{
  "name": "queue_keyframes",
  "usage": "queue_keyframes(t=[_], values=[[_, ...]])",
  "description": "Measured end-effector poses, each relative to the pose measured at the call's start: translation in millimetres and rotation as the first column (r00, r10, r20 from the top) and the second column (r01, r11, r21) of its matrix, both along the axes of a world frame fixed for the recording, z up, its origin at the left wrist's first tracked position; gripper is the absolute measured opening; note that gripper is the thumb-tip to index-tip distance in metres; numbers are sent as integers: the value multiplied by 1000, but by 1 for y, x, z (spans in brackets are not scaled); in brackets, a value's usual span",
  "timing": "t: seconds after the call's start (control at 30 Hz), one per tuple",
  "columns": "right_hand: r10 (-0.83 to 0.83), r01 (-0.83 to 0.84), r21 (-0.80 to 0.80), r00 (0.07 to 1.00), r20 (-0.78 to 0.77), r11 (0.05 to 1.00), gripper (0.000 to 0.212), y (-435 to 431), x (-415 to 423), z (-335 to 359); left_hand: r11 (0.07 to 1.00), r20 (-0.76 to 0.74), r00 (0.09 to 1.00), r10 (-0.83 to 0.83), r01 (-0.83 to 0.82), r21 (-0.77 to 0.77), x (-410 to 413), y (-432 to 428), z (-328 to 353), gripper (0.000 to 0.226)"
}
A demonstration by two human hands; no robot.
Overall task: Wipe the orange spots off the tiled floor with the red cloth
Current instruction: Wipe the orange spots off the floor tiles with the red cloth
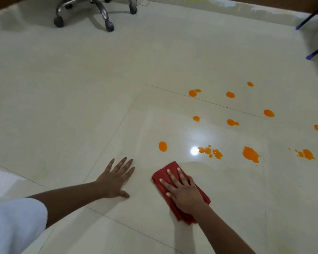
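Presently the right hand (184,194), fingers spread, presses flat the folded red cloth (162,173), lower centre; soft, probably light. Left hand (116,178) splayed, empty.

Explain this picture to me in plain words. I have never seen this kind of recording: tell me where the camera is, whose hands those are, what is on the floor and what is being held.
There is no machine here. A person wears one wide-angle camera on the head, so you look forward and down at that person's own two arms.

The left hand lies flat and empty on the tiled floor, apparently as a prop. The right hand presses flat on a folded red cloth, fingers spread rather than gripping.

Ahead and to the right of the cloth lie many orange spots, none touched by the cloth at this moment. The nearest one sits just beyond it.

Farther off stands the wheeled base of an office chair. At the right edge are two dark poles with purple tips; what they belong to is out of view.
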State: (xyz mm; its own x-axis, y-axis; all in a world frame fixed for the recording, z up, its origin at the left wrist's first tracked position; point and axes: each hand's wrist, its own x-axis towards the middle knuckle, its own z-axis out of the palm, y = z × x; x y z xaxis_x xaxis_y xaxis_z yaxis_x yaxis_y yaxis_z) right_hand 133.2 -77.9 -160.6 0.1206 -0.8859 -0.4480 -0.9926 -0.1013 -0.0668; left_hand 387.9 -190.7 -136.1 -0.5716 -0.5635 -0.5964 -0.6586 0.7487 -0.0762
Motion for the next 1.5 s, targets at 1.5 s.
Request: queue_keyframes(t=[1.5], values=[[-166, 241, -401, 963, 214, 884, 47, -139, 93, -42, 934, -336, 875, 350, -354, 49, -3, -61, -51, 129]])
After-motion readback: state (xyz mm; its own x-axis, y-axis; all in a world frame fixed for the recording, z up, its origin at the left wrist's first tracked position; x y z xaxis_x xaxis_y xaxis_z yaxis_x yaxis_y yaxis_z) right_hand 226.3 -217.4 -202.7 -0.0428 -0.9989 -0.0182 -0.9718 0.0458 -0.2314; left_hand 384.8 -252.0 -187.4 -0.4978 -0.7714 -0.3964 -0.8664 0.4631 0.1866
